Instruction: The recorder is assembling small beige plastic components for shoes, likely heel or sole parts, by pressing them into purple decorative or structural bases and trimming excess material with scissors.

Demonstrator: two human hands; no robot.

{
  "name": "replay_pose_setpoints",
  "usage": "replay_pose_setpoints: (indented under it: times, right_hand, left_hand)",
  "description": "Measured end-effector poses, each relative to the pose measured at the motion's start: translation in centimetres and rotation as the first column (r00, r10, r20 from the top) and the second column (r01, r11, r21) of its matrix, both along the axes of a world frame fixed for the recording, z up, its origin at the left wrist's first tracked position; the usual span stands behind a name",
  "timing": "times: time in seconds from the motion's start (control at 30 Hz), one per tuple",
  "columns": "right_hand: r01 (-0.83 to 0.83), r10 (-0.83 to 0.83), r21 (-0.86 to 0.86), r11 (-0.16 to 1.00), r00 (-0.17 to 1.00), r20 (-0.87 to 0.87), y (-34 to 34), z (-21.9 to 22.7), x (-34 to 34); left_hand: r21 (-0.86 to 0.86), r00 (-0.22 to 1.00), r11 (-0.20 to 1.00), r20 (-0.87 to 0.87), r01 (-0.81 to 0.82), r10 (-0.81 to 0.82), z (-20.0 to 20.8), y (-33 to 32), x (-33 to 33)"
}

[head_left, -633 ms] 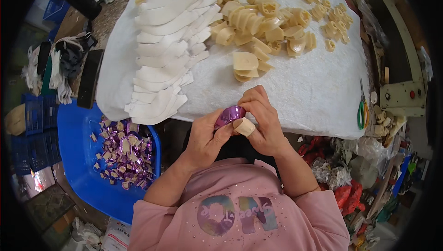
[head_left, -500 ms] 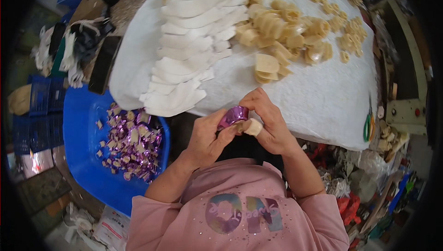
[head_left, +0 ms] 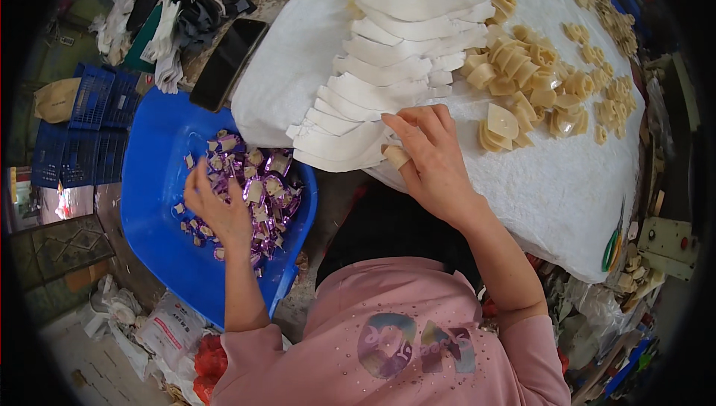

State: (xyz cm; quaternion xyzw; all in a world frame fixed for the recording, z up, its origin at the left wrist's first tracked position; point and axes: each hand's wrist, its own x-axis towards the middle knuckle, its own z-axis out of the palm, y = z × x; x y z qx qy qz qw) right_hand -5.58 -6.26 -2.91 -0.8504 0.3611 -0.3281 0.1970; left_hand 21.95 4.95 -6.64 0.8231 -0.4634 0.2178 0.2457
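- Left hand (head_left: pixel 216 212) is down in the blue tub (head_left: pixel 160 152) at the left of the frame, palm down on the heap of purple wrapped pieces (head_left: pixel 253 189), fingers loosely curled. It's touching the pile, but I can't tell if it actually has one pinched, since the fingertips are buried.
- Right hand (head_left: pixel 432 156) is up at the centre of the frame on the near edge of the white sheet-covered table (head_left: pixel 567 197). Fingers spread and mostly flat, tips resting on the lowest of the white curved strips (head_left: pixel 388 70). The thumb has a tan wrap or tape (head_left: pixel 397 157) on it. Nothing looks clamped in that hand, it's just pressing on the strip.
- Those white strips are fanned out in an overlapping stack running from upper centre down to the hand.
- Right of the stack, upper right of the frame, there's a scatter of small beige plastic pieces (head_left: pixel 522 85); some are nested in rows, one lying just beside the right hand.
- A black phone (head_left: pixel 227 63) sits at the upper left, between the tub and the sheet, with rags (head_left: pixel 175 29) and blue crates (head_left: pixel 89 122) further left.
- Green-handled scissors (head_left: pixel 611 245) lie at the right edge of the sheet.
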Motion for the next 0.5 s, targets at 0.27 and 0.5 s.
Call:
replay_pose_setpoints:
  times: [0.27, 0.5]
  right_hand:
    - [-0.005, 0.003, -0.014, 1.0, 0.991, -0.131, -1.1, -0.2, 1.7]
    - [-0.053, 0.044, 0.287, 0.956, 0.998, 0.037, -1.5, 1.3, 2.5]
  left_hand:
    - [-0.243, 0.368, 0.413, -0.209, 0.878, -0.906, 1.5, -3.1, -11.1]
    - [-0.121, 0.431, 0.46, -0.208, 0.88, -0.878, -0.2, -4.1, -13.9]
